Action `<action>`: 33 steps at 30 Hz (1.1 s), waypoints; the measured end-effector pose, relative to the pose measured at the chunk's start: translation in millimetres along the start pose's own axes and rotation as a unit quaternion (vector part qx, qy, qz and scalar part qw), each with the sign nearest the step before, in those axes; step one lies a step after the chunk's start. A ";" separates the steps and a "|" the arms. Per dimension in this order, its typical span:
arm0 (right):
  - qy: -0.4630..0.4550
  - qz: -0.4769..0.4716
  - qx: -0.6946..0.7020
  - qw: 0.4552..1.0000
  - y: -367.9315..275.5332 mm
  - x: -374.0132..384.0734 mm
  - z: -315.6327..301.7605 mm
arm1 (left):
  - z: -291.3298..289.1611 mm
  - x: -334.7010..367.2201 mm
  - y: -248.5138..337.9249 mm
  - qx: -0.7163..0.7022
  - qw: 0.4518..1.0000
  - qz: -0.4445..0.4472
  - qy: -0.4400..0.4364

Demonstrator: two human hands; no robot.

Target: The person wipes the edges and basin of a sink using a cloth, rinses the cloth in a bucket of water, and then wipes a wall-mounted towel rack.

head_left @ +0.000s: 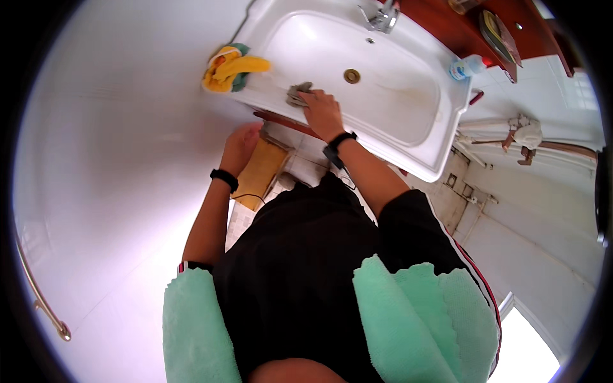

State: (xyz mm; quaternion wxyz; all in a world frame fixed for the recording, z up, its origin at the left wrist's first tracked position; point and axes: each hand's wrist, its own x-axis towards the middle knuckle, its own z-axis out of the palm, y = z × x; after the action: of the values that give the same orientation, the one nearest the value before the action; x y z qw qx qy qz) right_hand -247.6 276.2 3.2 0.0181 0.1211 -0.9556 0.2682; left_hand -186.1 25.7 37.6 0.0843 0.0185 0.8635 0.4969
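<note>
My right hand [324, 115] is closed on a crumpled grey cloth [299, 94] and presses it against the near left inner slope of the white sink [389, 124]. Some of its fingers are hidden behind the hand. Lower and to the left, my left hand [241, 145] hangs just outside the basin's near edge, beside a dark red-brown cabinet edge [287, 122]. Its fingers are mostly turned away, so their hold does not show. A yellow bundle [231, 67], cloth or rubber gloves, drapes over the sink's left corner with some green fabric under it.
A chrome faucet [383, 18] stands at the far rim, above a brass-coloured drain [352, 76]. On the right rim is a clear bottle [468, 66] with a red cap. A red-brown shelf [447, 22] overhangs the back. Pipes [504, 131] run along the right wall.
</note>
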 end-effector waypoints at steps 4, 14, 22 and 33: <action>0.072 0.025 -0.043 0.996 112.5 -98.7 -66.7 | 38.2 44.9 19.6 0.117 0.983 0.141 -0.021; 0.080 0.188 -0.218 0.954 209.9 -220.4 -158.0 | 121.0 79.5 23.1 0.408 0.911 -0.024 -0.052; 0.080 0.056 -0.193 0.976 266.2 -170.8 -163.8 | 131.4 102.3 -34.5 0.554 0.827 -0.047 -0.080; 0.088 0.098 -0.207 0.969 299.4 -108.0 -175.5 | 136.2 105.8 26.0 0.475 0.865 -0.149 -0.059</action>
State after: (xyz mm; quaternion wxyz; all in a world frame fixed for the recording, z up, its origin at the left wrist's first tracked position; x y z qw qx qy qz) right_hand -220.4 638.4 -9.5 0.1004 -0.0041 -0.9921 0.0748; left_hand -269.3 167.5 -20.4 0.1890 -0.0434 0.9810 0.0064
